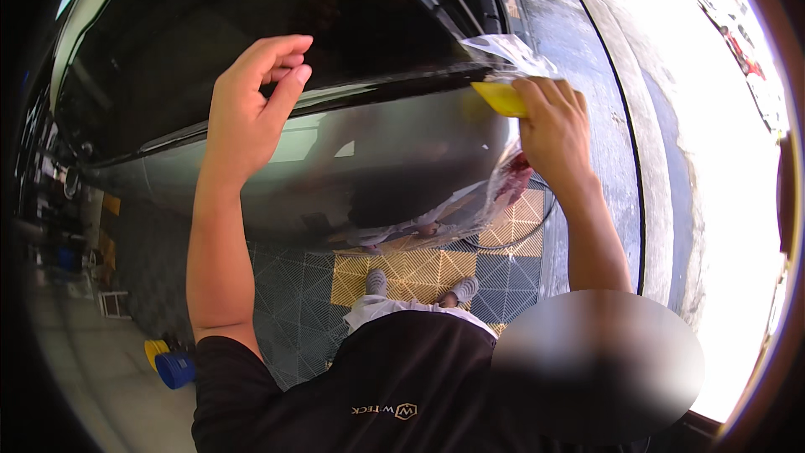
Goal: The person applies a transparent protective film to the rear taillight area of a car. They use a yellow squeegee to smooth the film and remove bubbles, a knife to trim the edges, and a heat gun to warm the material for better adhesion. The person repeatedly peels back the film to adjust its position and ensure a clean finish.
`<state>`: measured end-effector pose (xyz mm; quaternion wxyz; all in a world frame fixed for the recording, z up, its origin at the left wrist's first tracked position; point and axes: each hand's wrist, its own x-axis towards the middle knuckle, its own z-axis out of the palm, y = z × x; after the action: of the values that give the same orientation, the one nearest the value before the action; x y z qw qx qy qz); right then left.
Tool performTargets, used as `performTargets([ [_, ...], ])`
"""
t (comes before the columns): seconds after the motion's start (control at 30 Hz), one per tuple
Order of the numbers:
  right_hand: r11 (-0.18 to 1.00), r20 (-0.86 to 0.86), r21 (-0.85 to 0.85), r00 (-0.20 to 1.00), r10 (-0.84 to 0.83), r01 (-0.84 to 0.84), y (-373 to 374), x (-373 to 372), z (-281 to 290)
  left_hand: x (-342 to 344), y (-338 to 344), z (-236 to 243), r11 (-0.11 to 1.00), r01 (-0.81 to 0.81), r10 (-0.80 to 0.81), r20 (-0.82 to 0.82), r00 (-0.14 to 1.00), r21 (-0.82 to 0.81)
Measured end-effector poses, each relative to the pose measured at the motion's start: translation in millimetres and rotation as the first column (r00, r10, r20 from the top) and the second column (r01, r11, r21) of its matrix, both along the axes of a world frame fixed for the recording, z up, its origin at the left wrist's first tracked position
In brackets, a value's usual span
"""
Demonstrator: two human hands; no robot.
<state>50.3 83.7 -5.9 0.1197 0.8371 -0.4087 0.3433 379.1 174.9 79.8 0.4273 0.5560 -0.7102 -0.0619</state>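
Note:
My right hand [558,126] grips a yellow squeegee [501,99] at the rear end of a dark grey car panel [402,143]. The squeegee's tip points left, close to the black trim under the window. Around that end, clear film [513,52] sticks out loose and wrinkled, and more of it hangs down beside my wrist. My left hand [260,88] is raised in front of the dark car window [360,25]. Its fingers are loosely bent, the thumb stands apart from them, and nothing shows between them.
Below the panel lies a tiled grid floor [402,277] in tan and dark grey, with my feet on it. A dark hose [537,231] curves near the car's end. Blue [175,370] and yellow buckets [154,351] stand at lower left. Pavement and a bright street extend along the right.

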Motion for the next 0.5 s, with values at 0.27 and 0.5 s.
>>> performTargets([
  [0.27, 0.811, -0.096, -0.01, 0.808, 0.581, -0.584, 88, 136, 16, 151, 196, -115, 0.901, -0.356, 0.428, -0.65, 0.628, 0.248],
  [0.5, 0.552, -0.612, 0.004, 0.434, 0.661, -0.834, 137, 434, -15, 180, 256, -172, 0.87, -0.354, 0.488, -0.698, 0.525, 0.342],
])
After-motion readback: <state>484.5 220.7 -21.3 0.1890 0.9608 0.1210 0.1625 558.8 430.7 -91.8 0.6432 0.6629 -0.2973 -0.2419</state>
